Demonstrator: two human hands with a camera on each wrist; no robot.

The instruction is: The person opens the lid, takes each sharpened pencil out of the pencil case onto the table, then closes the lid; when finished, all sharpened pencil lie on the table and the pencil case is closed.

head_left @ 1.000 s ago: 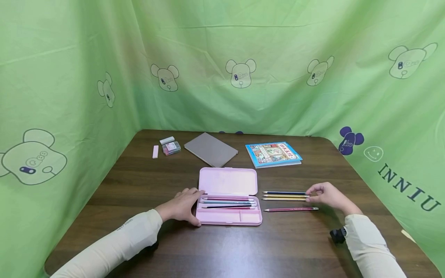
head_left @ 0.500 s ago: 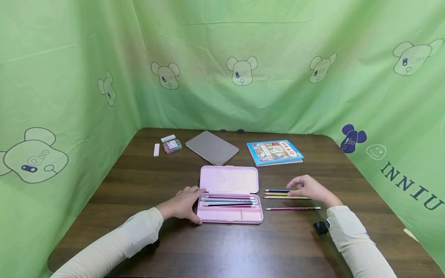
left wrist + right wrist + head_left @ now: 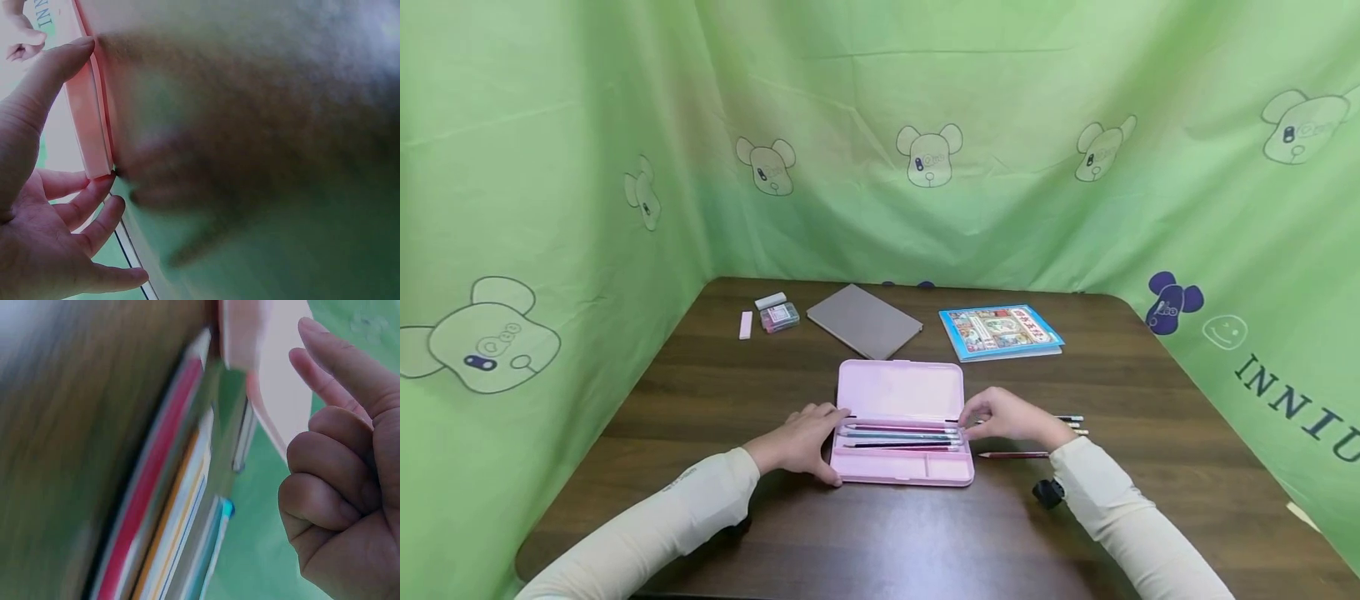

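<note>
A pink pencil case (image 3: 910, 482) lies with its lid up in the head view, several pencils (image 3: 898, 435) in its long compartment. My left hand (image 3: 797, 442) grips its left end, thumb at the front corner and fingers at the back, as the left wrist view shows too. My right hand (image 3: 1011, 414) hovers at the case's right end, close to the pencils' ends. In the right wrist view its thumb and index finger point toward the case with nothing seen between them, and the other fingers are curled. Beneath that hand lie a red pencil (image 3: 1011, 455) and other pencils (image 3: 1070, 418), partly hidden.
Behind the case rest a grey notebook (image 3: 865, 323) and a blue-edged picture book (image 3: 1002, 332). At the back left are a small clear box (image 3: 780, 317), a white roll-shaped item (image 3: 771, 301) and a pink strip (image 3: 746, 325). A green curtain (image 3: 850, 208) surrounds the table.
My right hand has moved left from the ends of the loose pencils, across them, to the right end of the pencil case. The left hand has kept its hold on the case.
</note>
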